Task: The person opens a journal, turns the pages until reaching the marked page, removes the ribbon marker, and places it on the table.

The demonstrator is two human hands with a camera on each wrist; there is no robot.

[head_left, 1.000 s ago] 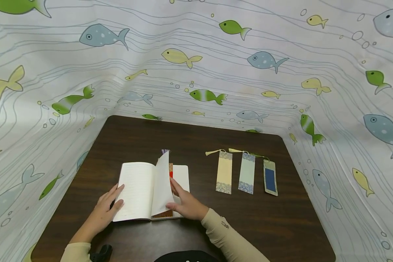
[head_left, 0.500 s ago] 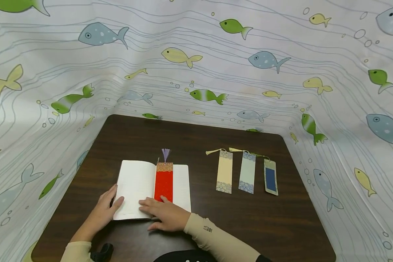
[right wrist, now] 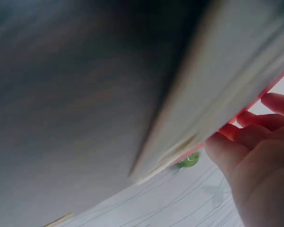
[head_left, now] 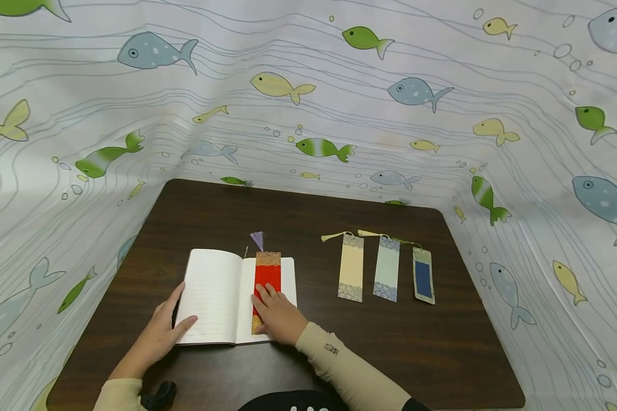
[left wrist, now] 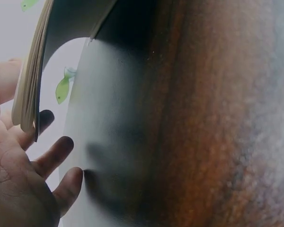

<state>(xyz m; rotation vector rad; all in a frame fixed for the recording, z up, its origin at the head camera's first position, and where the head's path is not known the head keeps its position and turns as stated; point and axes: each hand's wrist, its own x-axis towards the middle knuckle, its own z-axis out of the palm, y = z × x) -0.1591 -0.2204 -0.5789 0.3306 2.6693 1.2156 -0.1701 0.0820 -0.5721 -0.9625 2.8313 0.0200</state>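
An open notebook (head_left: 211, 297) with blank, faintly lined pages lies on the dark wooden table. A red bookmark (head_left: 268, 276) with gold-patterned ends and a purple tassel (head_left: 257, 240) lies lengthwise on its right page. My right hand (head_left: 283, 319) rests on the bookmark's lower half, covering part of it. In the right wrist view, the fingertips of my right hand (right wrist: 255, 146) touch the bookmark's red surface. My left hand (head_left: 159, 331) holds the notebook's left edge, thumb on the page. The left wrist view shows the page block (left wrist: 33, 80) between its thumb and fingers.
To the right lie a cream bookmark (head_left: 351, 267), a pale green bookmark (head_left: 387, 268) and a smaller blue-panelled bookmark (head_left: 423, 277), all tasselled. A fish-print curtain (head_left: 308, 91) surrounds the table (head_left: 442, 354). A black object (head_left: 293, 399) sits at the near edge.
The loose page was turned over to the left, uncovering the red bookmark. The bookmark then shifted right, from the notebook's gutter onto the right page, under my right hand. My left hand stayed at the edge.
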